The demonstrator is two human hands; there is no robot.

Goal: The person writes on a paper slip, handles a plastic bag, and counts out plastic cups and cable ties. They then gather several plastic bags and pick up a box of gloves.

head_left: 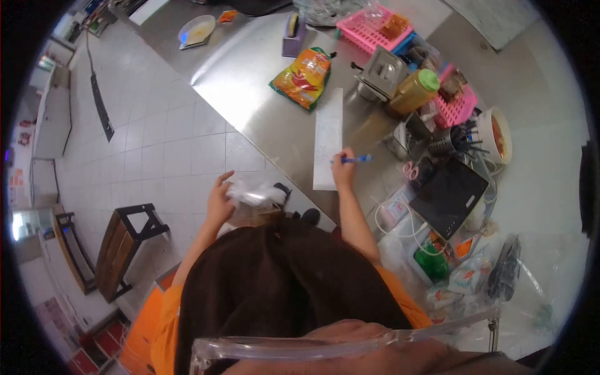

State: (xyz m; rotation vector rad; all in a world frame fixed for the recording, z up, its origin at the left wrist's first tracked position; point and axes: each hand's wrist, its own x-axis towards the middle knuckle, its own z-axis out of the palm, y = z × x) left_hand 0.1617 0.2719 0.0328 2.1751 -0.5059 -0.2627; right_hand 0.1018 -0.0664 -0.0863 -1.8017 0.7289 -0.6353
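Note:
A blue pen (pixel 357 159) is gripped in my right hand (pixel 343 170), which rests on the lower part of a long white paper strip (pixel 328 134) with handwriting on it. The strip lies on the steel table (pixel 275 134). My left hand (pixel 220 199) is off the table's edge, beside a clear plastic bag (pixel 257 194); its index finger is stretched out, and the other fingers are partly hidden at the bag. Beyond the paper's top end lies an orange and green packet (pixel 304 78).
Right of the paper stand a metal container (pixel 382 72), a green-capped bottle (pixel 415 92), pink baskets (pixel 369 31), a dark tablet (pixel 449 197) with a white cable and a white bucket (pixel 494 136). A bench (pixel 119 250) stands on the floor at left.

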